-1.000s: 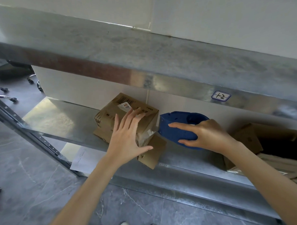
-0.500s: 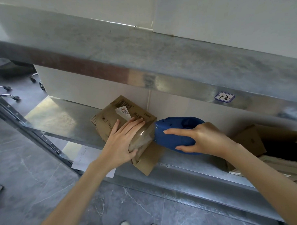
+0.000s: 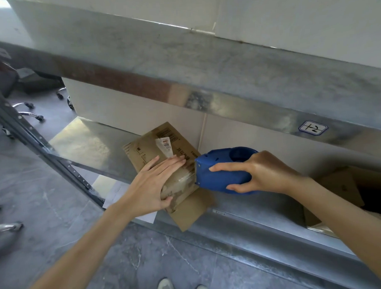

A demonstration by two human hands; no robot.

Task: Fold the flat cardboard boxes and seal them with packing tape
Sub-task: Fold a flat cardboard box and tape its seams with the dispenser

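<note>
left hand [image 3: 152, 184]: flat, pressing box [image 3: 146, 146] | right hand [image 3: 266, 174]: clamped round tape dispenser [image 3: 218, 173] at box edge | tip: pull straight, tape taut, box pinned

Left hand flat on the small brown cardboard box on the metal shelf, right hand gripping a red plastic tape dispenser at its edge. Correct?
No: the head view shows the plastic tape dispenser in the right hand is blue, not red. The left hand lies flat on the small brown cardboard box on the metal shelf.
</note>
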